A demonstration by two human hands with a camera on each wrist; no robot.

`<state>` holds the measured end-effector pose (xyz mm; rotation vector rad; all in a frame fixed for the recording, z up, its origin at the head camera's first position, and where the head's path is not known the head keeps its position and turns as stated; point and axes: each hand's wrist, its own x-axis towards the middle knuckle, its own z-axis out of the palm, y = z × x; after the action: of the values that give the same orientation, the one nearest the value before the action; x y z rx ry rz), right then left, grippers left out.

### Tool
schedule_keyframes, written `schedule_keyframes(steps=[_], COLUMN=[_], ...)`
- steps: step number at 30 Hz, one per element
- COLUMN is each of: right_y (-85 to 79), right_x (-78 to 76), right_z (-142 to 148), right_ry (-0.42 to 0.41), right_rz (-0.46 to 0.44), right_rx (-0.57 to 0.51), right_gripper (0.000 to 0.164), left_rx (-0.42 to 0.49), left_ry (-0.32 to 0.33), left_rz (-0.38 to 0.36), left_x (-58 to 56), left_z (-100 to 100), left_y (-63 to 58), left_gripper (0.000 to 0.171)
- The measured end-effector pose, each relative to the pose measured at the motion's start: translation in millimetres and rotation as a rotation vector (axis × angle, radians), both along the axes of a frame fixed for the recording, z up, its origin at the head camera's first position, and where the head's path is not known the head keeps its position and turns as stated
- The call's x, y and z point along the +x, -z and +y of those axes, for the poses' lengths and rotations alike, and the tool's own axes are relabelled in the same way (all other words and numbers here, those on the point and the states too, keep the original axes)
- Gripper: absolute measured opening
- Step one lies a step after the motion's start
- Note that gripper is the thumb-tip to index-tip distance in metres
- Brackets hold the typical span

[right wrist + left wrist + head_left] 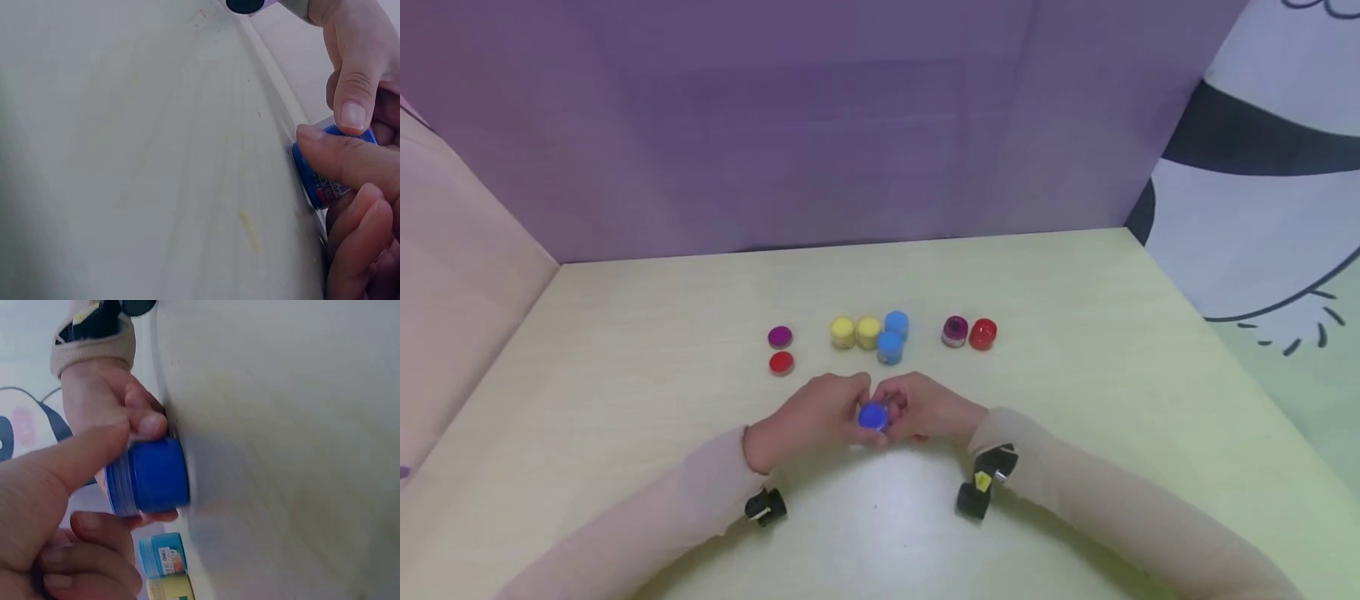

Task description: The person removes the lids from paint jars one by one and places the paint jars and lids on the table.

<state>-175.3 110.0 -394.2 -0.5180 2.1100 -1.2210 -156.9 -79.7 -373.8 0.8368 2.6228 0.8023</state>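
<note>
Both hands hold a small dark blue jar [873, 417] over the table in front of the body. My left hand [823, 412] pinches the jar's lid [122, 487] between thumb and fingers. From the other side, my right hand [932, 408] grips the lower part, its thumb [340, 156] lying across the labelled side in the right wrist view. The lid sits on the jar. Just beyond the hands stand two light blue jars [891, 347] and two yellow jars [843, 332], grouped close together with lids on.
Flat on the table at the left lie a purple lid [780, 337] and a red lid [781, 363]. A purple jar [955, 331] and a red jar [982, 334] stand side by side at the right. A purple panel [850, 150] rises behind the table [1075, 358].
</note>
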Motion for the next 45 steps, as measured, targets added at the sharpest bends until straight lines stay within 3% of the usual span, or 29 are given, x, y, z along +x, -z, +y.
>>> schedule_keyframes(steps=[3,6,9,13,17,23,30,36,40,45], right_y=[0.0,0.3,0.1,0.0,-0.2,-1.4,-0.9,-2.3,-2.5,-0.1], right_x=[0.5,0.7,0.8,0.7,0.8,1.6,1.1,0.8,0.2,-0.5], right_z=[1,1,0,1,1,0,1,0,1,1], right_ry=[0.007,0.006,0.004,0.006,0.005,-0.003,0.009,0.012,0.009,-0.008], right_rz=[-0.006,-0.012,-0.016,-0.007,-0.004,-0.017,-0.020,-0.007,0.011,0.001], right_rx=[0.002,-0.004,-0.004,0.003,0.002,-0.005,-0.004,0.014,0.012,-0.014], right_gripper=[0.022,0.023,0.025,0.029,0.031,0.029,0.026,0.025,0.027,0.028], left_rx=[-0.040,-0.063,-0.050,0.032,0.110,0.132,0.172,0.196,0.189,0.131], left_ry=[-0.037,-0.009,0.065,0.209,0.343,0.444,0.399,0.300,0.215,0.028], left_rz=[0.013,-0.012,-0.032,-0.063,-0.146,-0.178,-0.201,-0.181,-0.117,-0.039], left_x=[4.3,1.0,-7.3,-21.2,-32.3,-41.7,-41.0,-31.8,-21.8,-1.1], left_z=[1,-3,-12,-22,-26,-24,-23,-22,-20,-14], left_y=[-3.1,-5.6,-6.7,-6.6,-5.8,-2.5,0.7,5.1,7.1,6.7], left_gripper=[0.036,0.037,0.039,0.045,0.048,0.040,0.037,0.024,0.022,0.028])
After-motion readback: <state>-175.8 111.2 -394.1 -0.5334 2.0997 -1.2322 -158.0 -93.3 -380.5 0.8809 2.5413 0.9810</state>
